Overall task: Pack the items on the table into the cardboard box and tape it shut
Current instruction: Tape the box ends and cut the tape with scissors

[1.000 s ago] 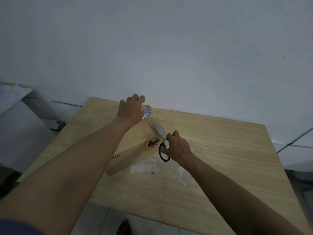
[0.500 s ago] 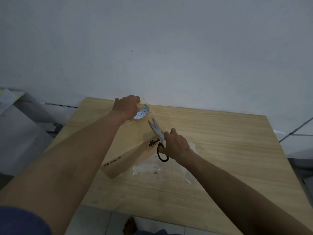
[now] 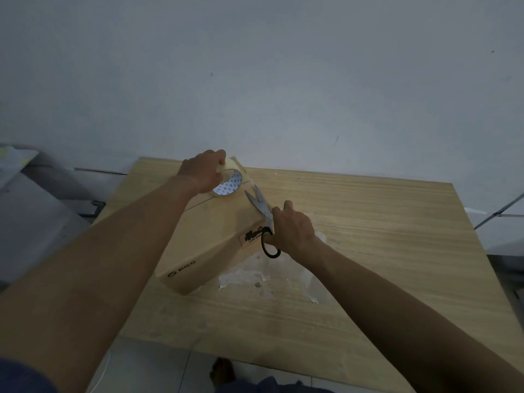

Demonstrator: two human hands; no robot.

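Observation:
A closed cardboard box (image 3: 209, 236) printed "PICO" lies on the wooden table (image 3: 368, 251), its flaps shut. My left hand (image 3: 202, 173) grips a roll of tape (image 3: 229, 184) held down on the far end of the box top. My right hand (image 3: 293, 231) holds scissors (image 3: 262, 211) with black handles; the blades are spread open and point toward the roll, just right of it, over the box's right edge. Any strip of tape between roll and blades is too faint to make out.
Torn bits of clear tape and white residue (image 3: 269, 276) stick to the table in front of the box. A white wall stands right behind the table. Grey furniture (image 3: 34, 211) is at the left; the floor and a foot (image 3: 224, 373) show below the near table edge.
My left hand has lowered the tape roll onto the far end of the box. The scissors, first shut along a raised strip, now have their blades spread and point at the roll.

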